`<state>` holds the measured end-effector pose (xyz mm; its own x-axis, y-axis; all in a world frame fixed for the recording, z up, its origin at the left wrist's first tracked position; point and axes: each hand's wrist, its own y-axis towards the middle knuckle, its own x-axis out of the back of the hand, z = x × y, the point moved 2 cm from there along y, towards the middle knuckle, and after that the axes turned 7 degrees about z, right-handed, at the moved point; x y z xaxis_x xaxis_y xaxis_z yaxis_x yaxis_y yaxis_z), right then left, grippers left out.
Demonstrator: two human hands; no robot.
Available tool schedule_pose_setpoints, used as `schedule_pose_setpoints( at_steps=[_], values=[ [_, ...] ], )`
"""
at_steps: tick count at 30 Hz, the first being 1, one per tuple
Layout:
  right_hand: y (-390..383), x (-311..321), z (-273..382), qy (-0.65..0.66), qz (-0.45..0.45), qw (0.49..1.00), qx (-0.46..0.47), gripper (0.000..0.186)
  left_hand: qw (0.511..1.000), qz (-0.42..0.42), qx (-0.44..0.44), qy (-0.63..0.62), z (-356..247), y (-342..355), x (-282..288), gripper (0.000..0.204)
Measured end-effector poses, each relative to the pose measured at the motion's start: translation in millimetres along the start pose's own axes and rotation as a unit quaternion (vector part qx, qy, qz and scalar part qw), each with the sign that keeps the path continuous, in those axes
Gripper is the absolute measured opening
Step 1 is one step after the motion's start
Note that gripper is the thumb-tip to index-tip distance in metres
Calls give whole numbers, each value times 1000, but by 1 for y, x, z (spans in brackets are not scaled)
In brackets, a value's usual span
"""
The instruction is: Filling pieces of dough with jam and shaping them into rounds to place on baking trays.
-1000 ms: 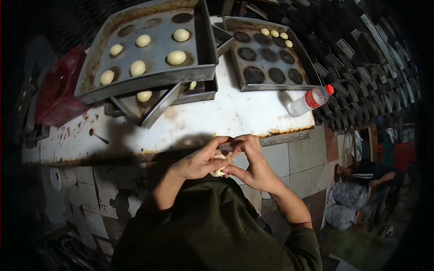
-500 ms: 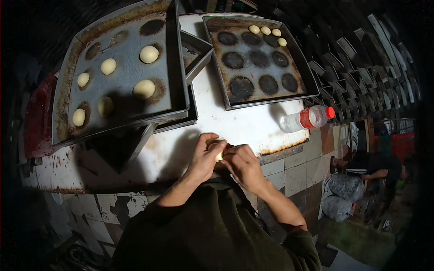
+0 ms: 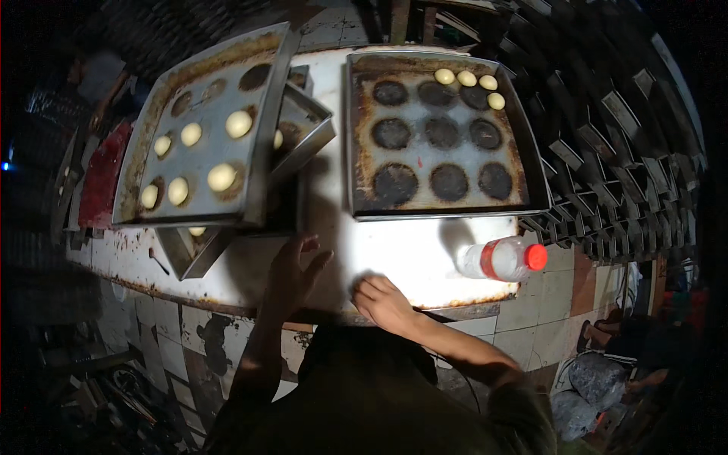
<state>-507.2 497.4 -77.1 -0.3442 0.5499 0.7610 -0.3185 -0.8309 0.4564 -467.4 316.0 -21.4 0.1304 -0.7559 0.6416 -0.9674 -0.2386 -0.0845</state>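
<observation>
My left hand [image 3: 294, 271] is in shadow over the front of the white table [image 3: 425, 258], its thumb and fingers apart with nothing visible between them. Beside it, my right hand [image 3: 381, 302] rests low at the table's edge, fingers curled in; whatever lies under them is hidden. Ahead on the left, a large metal baking tray [image 3: 176, 224] bears several round pale dough balls [image 3: 221, 177]. To the right, a second tray [image 3: 447, 215] with dark round marks has several smaller dough balls [image 3: 467, 79] in its far right corner. Neither hand touches a tray.
A clear plastic bottle [image 3: 500, 259] with a red cap lies on the table's right. More metal trays [image 3: 203, 259] sit stacked crosswise under the left one. Dark stacked metal pans [image 3: 607, 136] fill the right side. Plastic bags [image 3: 597, 379] and a person's legs are on the lower right.
My hands have come apart from around the pale dough piece; the left moved left and opened, the right dropped lower. The view has shifted, and trays and bottle appear lower.
</observation>
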Motion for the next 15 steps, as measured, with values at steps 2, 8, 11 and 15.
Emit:
schedule_pose_setpoints(
  at_steps=[2, 8, 11, 15],
  values=[
    [-4, 15, -17, -48, 49, 997, -40, 12, 999, 6, -2, -42, -27, 29, -13, 38],
    [10, 13, -37, -16, 196, 974, -108, 19, 966, 92, -210, -115, -127, 215, -113, 24],
    [-21, 2, -34, 22, 216, 974, -69, 25, 970, 125, -198, -63, -157, 318, -174, 27],
    [-71, -19, -60, 21, 211, 959, -189, 29, 954, 41, -285, 84, -197, 402, -255, 29]
  ],
)
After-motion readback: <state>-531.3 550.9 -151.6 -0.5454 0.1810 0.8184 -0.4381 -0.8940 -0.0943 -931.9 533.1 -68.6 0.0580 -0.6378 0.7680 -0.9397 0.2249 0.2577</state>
